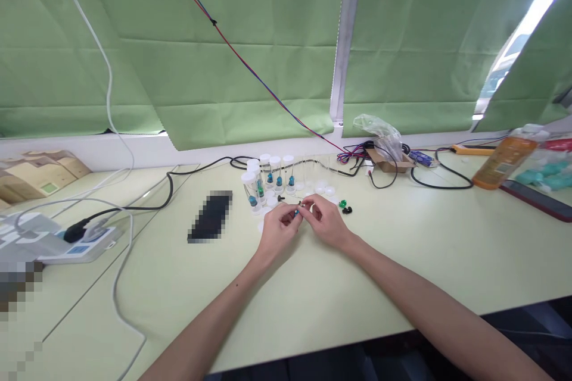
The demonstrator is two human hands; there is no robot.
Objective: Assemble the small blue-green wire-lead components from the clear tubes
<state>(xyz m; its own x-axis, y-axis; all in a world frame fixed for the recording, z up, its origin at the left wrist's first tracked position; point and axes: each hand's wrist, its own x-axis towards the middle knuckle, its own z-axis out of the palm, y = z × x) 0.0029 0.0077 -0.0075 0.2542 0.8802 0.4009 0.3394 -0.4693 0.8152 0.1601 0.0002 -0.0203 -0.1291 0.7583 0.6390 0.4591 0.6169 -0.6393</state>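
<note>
My left hand (pixel 280 229) is closed in a pinch around a small teal-blue part (pixel 297 212), mostly covered by the fingers. Against it, my right hand (pixel 325 220) pinches at the same spot, its fingertips meeting the left ones. Just beyond the hands stand several clear tubes (pixel 279 174) with white caps, holding blue or green pieces with thin stems. Clear tubes without caps (pixel 309 175) stand to their right, near loose white caps (pixel 329 191). A small black piece (pixel 280 197) lies behind my left hand. Right of my right hand are a green piece (pixel 342 203) and black pieces (pixel 347 210).
A dark pixelated rectangle (pixel 210 216) lies left of the hands. Further left sit a power strip (pixel 89 244) and cables. At the back right are a cardboard box (pixel 389 162) with a plastic bag, an orange drink bottle (pixel 507 158) and a dark phone (pixel 538 199).
</note>
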